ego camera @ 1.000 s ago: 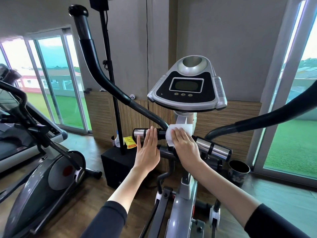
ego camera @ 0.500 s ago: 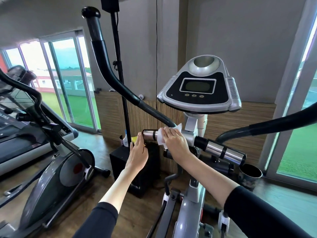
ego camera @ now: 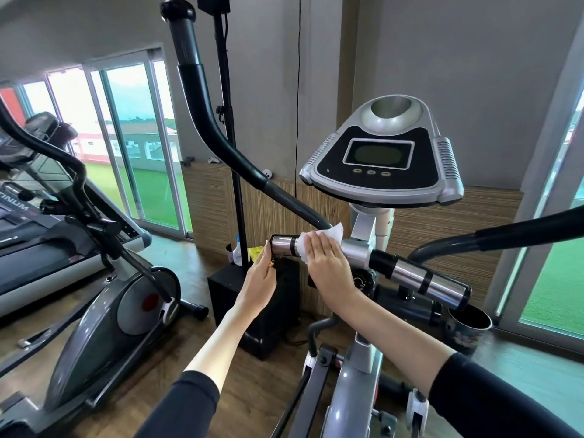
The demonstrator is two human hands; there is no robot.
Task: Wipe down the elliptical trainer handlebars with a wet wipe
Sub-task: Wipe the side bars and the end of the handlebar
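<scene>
The elliptical trainer's console (ego camera: 379,159) stands above a short fixed handlebar with a chrome grip at its left end (ego camera: 282,245) and another at its right end (ego camera: 426,281). My right hand (ego camera: 328,267) presses a white wet wipe (ego camera: 333,232) onto the bar just right of the left chrome grip, fingers laid over it. My left hand (ego camera: 257,286) is held edge-on with straight fingers, its tips at the outer end of that grip. The long black swing handles rise at left (ego camera: 202,99) and right (ego camera: 505,235).
A second elliptical (ego camera: 104,311) and a treadmill (ego camera: 31,241) stand to the left. A black speaker box (ego camera: 252,311) with a stand pole (ego camera: 227,121) sits behind my left hand, with a yellow packet (ego camera: 256,251) and bottle (ego camera: 237,252) on it. A dark cup (ego camera: 467,324) stands at right.
My right hand has slid the wipe leftward along the bar toward the left chrome grip. My left hand left the bar's top and moved to the grip's outer end.
</scene>
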